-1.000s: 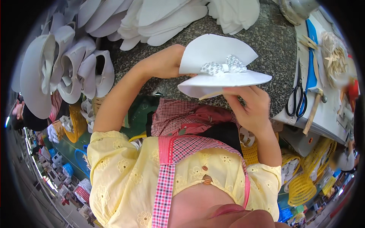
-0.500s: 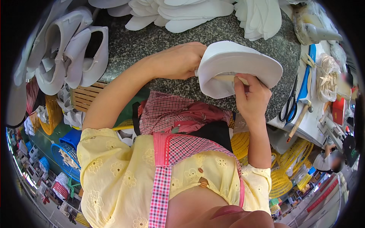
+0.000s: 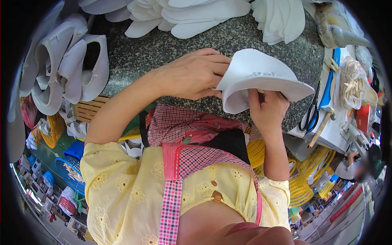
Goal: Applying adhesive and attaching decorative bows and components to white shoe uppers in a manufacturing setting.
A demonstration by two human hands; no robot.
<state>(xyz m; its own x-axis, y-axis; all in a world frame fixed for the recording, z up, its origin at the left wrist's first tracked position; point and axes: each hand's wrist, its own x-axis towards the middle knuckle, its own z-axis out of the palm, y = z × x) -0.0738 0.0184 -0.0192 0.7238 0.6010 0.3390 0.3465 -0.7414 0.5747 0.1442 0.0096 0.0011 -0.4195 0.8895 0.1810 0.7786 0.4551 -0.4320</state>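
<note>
A white shoe upper [image 3: 261, 61], curved and wide at one end, is held above the speckled stone worktop [image 3: 183, 49]. A small row of shiny stones shows on its top. My left hand [image 3: 196, 75] grips its left edge, thumb in front and fingertips partly behind it. From below, my right hand [image 3: 268, 110] reaches under into the upper's opening, its fingers bent together. The right fingertips are hidden by the overhanging edge, so what they pinch does not show.
White sole-shaped pieces [image 3: 204, 14] lie stacked along the far side. White shoe uppers [image 3: 92, 69] stand at the left. On the right are scissors [image 3: 311, 116], a hammer [image 3: 320, 128] and a plastic bag of pale pieces [image 3: 352, 77]. Yellow baskets [image 3: 302, 192] stand lower right.
The upper has tilted and shifted slightly right, so its top faces me more and its opening less. A pale strip by my right fingertips is now hidden. My left hand has moved right with the edge.
</note>
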